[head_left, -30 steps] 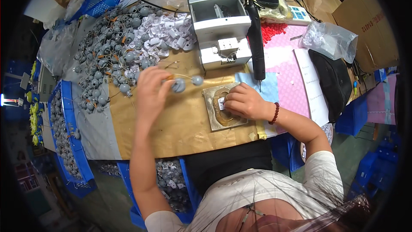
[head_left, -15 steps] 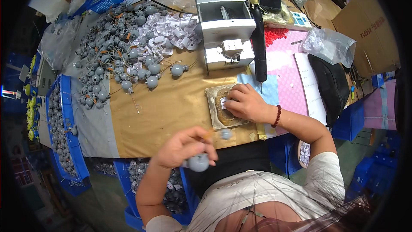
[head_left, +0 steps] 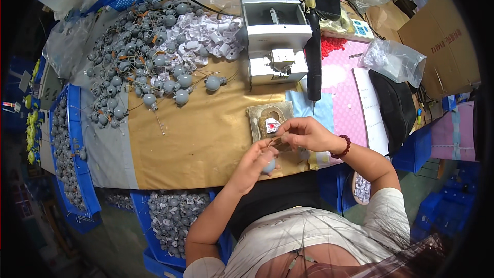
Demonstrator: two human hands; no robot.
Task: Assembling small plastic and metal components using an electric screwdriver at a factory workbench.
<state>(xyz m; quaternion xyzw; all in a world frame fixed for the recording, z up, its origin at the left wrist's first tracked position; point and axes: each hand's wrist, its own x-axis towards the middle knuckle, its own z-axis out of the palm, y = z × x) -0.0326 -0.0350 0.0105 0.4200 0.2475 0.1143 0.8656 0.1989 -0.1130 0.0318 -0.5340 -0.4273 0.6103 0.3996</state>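
In front of me sits a square block fixture [head_left: 256, 118] with an oval hollow. Inside the hollow lies a small white plastic piece [head_left: 272, 125] with a red bit on it. My left hand [head_left: 251, 167], just in front of the block, is closed around a grey ball-shaped part [head_left: 268, 166]. From that part, thin wires [head_left: 272, 142] run up toward my other hand. Fingers pinched together, my right hand [head_left: 307, 135] grips these wires over the near edge of the block. The fingertips hide the wire ends.
A heap of grey ball parts with wires [head_left: 149, 62] and white pieces [head_left: 213, 36] covers the back left. Beyond the block stand a grey machine [head_left: 275, 33] and a hanging black electric screwdriver [head_left: 313, 56]. Blue bins [head_left: 92, 175] of parts flank the table.
My left hand has moved up and right with the grey ball part. My right hand has drawn back from the hollow to the wires, uncovering the white piece with its red bit.
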